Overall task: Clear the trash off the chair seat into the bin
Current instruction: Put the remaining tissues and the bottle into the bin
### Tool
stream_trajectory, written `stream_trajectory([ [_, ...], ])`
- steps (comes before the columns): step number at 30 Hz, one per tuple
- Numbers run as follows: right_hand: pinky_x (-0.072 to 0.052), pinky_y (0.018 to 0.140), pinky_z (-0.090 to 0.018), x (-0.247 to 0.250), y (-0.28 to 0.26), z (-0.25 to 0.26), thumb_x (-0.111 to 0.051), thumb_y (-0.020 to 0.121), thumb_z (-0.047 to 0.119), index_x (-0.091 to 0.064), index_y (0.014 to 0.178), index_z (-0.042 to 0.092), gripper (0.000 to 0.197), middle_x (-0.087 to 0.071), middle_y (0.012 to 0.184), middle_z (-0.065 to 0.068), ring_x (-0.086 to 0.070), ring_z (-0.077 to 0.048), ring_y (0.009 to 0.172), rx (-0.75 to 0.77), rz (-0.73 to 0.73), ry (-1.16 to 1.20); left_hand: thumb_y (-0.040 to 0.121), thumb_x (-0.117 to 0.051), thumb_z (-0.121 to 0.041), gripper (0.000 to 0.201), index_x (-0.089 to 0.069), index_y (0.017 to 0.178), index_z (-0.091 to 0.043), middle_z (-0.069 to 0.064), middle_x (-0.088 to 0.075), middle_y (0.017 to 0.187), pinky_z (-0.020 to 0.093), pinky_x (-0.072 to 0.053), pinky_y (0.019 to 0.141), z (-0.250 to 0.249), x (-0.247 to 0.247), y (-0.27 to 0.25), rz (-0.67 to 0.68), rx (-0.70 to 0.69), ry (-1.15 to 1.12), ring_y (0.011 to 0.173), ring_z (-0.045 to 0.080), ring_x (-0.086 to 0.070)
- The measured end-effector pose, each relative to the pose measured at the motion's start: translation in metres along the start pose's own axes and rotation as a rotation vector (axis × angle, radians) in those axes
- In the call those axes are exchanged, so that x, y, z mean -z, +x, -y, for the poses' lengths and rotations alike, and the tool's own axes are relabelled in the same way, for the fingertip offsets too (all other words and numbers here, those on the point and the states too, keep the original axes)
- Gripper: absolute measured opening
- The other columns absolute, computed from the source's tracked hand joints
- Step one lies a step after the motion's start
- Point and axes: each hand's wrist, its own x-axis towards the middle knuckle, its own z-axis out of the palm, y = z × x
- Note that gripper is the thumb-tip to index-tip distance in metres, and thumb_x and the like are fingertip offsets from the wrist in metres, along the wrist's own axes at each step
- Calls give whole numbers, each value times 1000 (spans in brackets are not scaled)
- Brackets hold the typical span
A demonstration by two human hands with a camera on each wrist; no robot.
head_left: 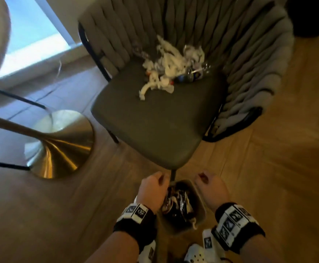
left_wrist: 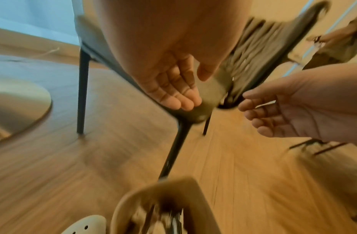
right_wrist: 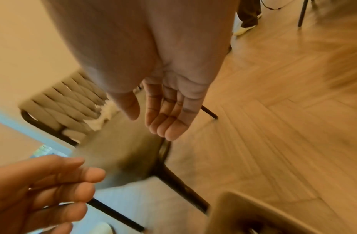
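A: Where is the trash [head_left: 169,61] found?

B: One pile of crumpled white paper and wrappers is seen at the back of the chair seat [head_left: 151,120]; no writing can be read.

A: And the hands?

B: The left hand [head_left: 152,188] and right hand [head_left: 211,188] are held apart above one bin [head_left: 200,203], fingers relaxed, nothing gripped.
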Motion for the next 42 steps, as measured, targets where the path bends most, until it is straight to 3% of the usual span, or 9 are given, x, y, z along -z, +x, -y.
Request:
stream_trajectory([
  [8,-57,79,-41,47,109,156,-65,89,32,-65,92,25,7,-69,86,3,-66,-17,82,211,-204,101,101,-51,-31,17,-66,101,-23,-6,-67,88,30,-56,77,-91,128,106,-200,-240,-95,78,7,-65],
  [13,-44,97,-48,64,210,217,-68,81,15,-49,130,15,52,-52,129,-17,-49,-39,117,283,-475,-484,97,-55,-36,27,-59,124,-30,-5,-54,117,30,-53,91,-116,173,193,-172,-266,61,101,9,-59],
  [17,-23,113,-55,80,276,232,-66,80,15,-33,147,20,75,-32,155,-8,-21,-31,146,257,-409,-913,91,-63,-42,60,-38,144,-30,6,-37,143,41,-41,105,-131,195,247,-155,-205,237,131,28,-38],
  [23,-19,114,-60,76,280,234,-76,74,26,-57,124,18,54,-48,126,-22,-40,-42,122,146,-435,-1189,67,-78,-64,122,-1,156,-32,11,-8,159,56,-34,111,-149,193,299,-94,-93,282,144,40,-19],
  [29,-37,105,-56,68,234,252,-78,71,28,-47,124,11,64,-52,125,-21,-47,-43,119,31,-393,-822,48,-76,-81,152,24,152,-32,8,5,161,61,-39,102,-158,165,320,-193,-144,423,142,41,-20],
  [32,-43,95,-53,68,214,260,-81,69,26,-47,126,10,68,-53,124,-20,-49,-44,114,48,-470,-547,54,-71,-83,141,20,152,-37,8,4,163,63,-37,101,-156,160,328,-142,-192,534,141,42,-20],
  [34,-44,95,-52,69,206,261,-82,68,26,-47,127,11,70,-54,125,-18,-50,-41,115,51,-504,-430,66,-63,-82,120,2,155,-35,10,-9,160,62,-39,99,-153,159,335,-86,-213,646,138,41,-24],
  [39,-46,88,-39,73,196,257,-82,70,32,-50,125,15,66,-58,122,-10,-55,-29,112,70,-489,-219,96,-57,-20,57,-31,148,-21,16,-27,149,48,-48,98,-145,168,339,3,-329,626,128,41,-44],
  [42,-44,84,-35,74,188,254,-81,71,36,-50,123,17,64,-61,118,-8,-58,-26,107,85,-460,-170,99,-47,-12,47,-37,144,-23,17,-29,148,48,-48,95,-140,178,331,44,-304,524,112,46,-56],
])
